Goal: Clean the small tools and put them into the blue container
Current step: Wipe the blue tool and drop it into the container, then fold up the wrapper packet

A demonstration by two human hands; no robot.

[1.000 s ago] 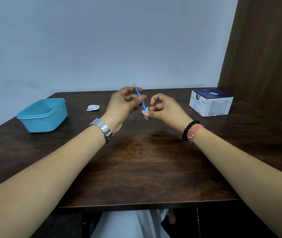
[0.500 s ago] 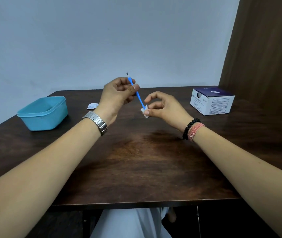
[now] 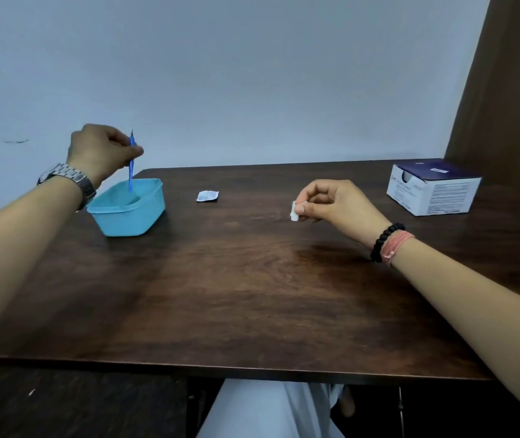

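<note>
torn packet (image 3: 207,196) between blue container (image 3: 132,216) and box (image 3: 432,191) (far right), table (image 3: 252,295)

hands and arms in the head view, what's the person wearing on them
Both forearms are bare, with no sleeves in view. The left hand has a silver metal link watch at its wrist. The right hand has two bands at its wrist: a black beaded bracelet and, just behind it, a pinkish-red thread band.

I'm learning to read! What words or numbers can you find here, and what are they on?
None can be read.
White and purple box: printed lines on its white sides, too small and blurred.
Its purple top: a small white label, blurred.
Small white packet: faint print, unreadable.
Wristwatch: dial not visible.
</note>
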